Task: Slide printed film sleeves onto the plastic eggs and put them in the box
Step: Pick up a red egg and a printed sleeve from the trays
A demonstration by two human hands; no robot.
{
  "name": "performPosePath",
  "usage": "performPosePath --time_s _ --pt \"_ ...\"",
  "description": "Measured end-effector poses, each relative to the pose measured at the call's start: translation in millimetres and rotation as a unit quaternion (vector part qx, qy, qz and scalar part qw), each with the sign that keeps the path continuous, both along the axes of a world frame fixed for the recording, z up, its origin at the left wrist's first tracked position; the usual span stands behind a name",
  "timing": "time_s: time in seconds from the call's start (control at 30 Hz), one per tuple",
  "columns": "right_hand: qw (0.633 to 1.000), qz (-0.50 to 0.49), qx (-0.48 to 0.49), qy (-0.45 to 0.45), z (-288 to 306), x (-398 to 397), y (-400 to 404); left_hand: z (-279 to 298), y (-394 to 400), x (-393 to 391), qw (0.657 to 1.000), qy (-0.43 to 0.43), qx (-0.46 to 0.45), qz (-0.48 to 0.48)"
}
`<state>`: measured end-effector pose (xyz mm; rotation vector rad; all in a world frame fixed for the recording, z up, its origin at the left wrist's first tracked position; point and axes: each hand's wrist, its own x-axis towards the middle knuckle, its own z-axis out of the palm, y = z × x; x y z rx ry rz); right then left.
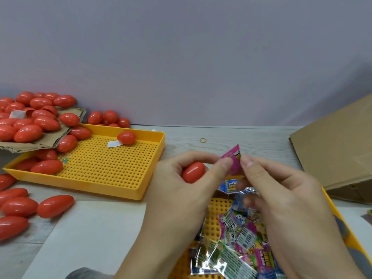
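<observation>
Red plastic egg (193, 172) cupped in curled left hand (181, 190), long axis running left-right. Pink film sleeve (233, 161) pinched between both thumbs, right hand (281, 194) fingers closed on it. Below, printed sleeves (237, 244) heaped in a yellow tray (330, 202); cardboard box (338, 150) right, loose eggs (30, 119) left on the surface (241, 137).

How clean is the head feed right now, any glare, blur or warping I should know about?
Head view: even soft light; white glare streaks on the red eggs and on the foil sleeves; wide-angle stretch lengthens eggs at the left edge; pink sleeve pinched between left hand and right hand is slightly blurred.
</observation>
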<state>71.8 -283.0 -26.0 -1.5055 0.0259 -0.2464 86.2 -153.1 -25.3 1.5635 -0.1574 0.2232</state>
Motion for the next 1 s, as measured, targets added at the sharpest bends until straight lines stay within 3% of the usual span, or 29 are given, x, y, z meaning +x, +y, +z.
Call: performPosePath --time_s 0.27,0.43,0.7,0.87,1.0 --pt "0.997 0.057 0.051 0.013 -2.7 2.6 -0.7 4.8 -0.7 -2.8 1.0 -0.016 0.018 0.016" --pt "0.998 0.002 0.057 0.013 -3.7 4.8 1.2 5.8 -2.3 -4.7 0.999 -0.015 0.05 0.012" --pt "0.999 -0.036 -0.037 0.013 3.0 0.3 2.8 5.1 -0.1 -3.2 1.0 -0.01 0.012 0.019" --pt "0.991 -0.106 -0.077 0.008 -1.2 1.3 -0.6 3.9 -0.1 -3.5 0.999 -0.015 0.023 -0.04" --pt "0.991 -0.119 -0.062 0.003 -3.6 3.4 -3.6 0.2 -0.6 -3.5 0.993 0.021 -0.021 -0.118"
